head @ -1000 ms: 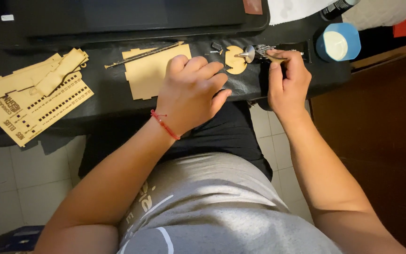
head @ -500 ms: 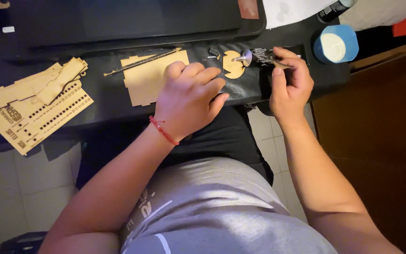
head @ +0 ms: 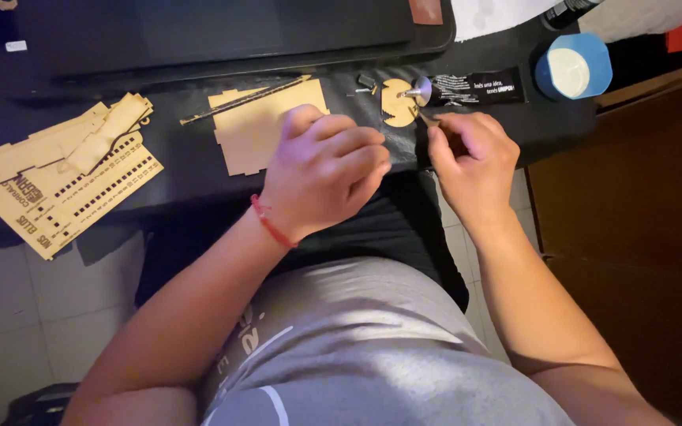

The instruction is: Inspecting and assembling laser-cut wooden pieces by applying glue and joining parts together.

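1. a stack of pale wooden sheets (head: 65, 185) lies at the far left of the black worktop (head: 199, 170).
2. one notched wooden panel (head: 258, 130) sits just beside the left hand (head: 325, 177), which is curled knuckles-up; its grip cannot be told.
3. one round wooden disc (head: 396, 102) touches a black glue tube (head: 471, 87).
4. the right hand (head: 475, 162) pinches a thin stick (head: 426, 118) by the disc.
5. one blue cup (head: 574, 67) stands far right.

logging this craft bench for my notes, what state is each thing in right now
left hand: curled loosely, resting at the table edge
right hand: pinching a thin stick
round wooden piece: flat on the table, notched at its edge
glue tube: lying on its side, nozzle at the round piece
rectangular wooden panel: lying flat
punched wooden sheets: stacked, slots emptied
blue tub: upright, open
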